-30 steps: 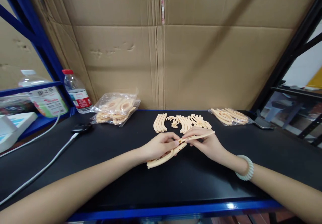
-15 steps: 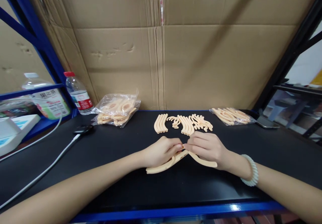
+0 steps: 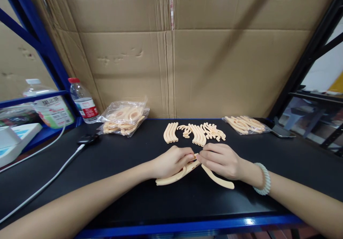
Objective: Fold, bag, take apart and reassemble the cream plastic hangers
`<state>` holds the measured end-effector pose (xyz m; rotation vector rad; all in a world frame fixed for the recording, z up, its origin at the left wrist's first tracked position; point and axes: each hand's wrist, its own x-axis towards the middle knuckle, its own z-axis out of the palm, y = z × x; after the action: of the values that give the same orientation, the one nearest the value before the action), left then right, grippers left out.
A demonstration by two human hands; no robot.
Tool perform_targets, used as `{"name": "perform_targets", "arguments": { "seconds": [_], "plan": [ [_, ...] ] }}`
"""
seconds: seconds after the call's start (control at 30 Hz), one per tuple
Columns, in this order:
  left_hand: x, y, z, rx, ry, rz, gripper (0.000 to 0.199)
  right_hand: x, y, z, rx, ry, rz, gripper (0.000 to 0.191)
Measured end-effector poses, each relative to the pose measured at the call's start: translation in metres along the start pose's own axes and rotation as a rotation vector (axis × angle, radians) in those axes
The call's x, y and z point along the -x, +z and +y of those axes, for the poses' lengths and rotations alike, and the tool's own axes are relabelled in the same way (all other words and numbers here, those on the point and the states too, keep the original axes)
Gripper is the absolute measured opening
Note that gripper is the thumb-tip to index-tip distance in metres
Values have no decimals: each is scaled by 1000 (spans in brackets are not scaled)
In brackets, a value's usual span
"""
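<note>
Two bags [image 3: 124, 117] (clear plastic) left of the hands [image 3: 174, 162]

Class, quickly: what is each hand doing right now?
Left hand: closed, holding a curved cream piece.
Right hand: closed, holding another curved cream piece.

Open black tabletop [image 3: 128, 199] nearest the edge, cardboard [image 3: 235, 60] upright behind, bottle [image 3: 85, 105] far left.

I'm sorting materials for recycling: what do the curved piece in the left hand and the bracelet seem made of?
Curved piece in the left hand: probably smooth, satin plastic, given its even cream colour; painted wood is possible.
Bracelet: pale, ridged, perhaps coiled plastic; beads remain possible.
</note>
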<state>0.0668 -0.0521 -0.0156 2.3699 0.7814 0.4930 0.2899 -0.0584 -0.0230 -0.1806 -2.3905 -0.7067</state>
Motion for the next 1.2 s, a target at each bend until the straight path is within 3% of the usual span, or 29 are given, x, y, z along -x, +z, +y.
{"name": "perform_targets", "arguments": {
  "seconds": [0.17, 0.23, 0.33, 0.4, 0.5, 0.53, 0.6, 0.87, 1.2],
  "plan": [
    [-3, 3, -5, 182, -86, -48, 40, -8, -6, -4, -6, -139, 34, 13],
    [-4, 4, -9, 295, -103, -27, 43, -9, -6, 0, -97, -57, 108, 13],
    [-7, 5, -16, 604, -149, -12, 44, 0, -3, 22, -204, 357, 228, 19],
    [-9, 5, -21, 852, -190, -23, 40, 15, -1, 45, -190, 674, 235, 16],
    [-11, 2, -27, 1121, -177, 32, 31, 42, 2, 77, -231, 1049, 26, 20],
    [-12, 1, -29, 1189, -170, 56, 29, 51, 4, 85, -263, 1136, -78, 23],
    [-12, -1, -33, 1299, -176, 89, 26, 64, 7, 96, -293, 1217, -167, 32],
    [-11, -2, -35, 1431, -237, 162, 22, 79, 24, 102, -326, 1285, -224, 39],
    [-13, -3, -32, 1459, -378, 282, 23, 71, 32, 92, -296, 1122, -196, 36]
  ]
}}
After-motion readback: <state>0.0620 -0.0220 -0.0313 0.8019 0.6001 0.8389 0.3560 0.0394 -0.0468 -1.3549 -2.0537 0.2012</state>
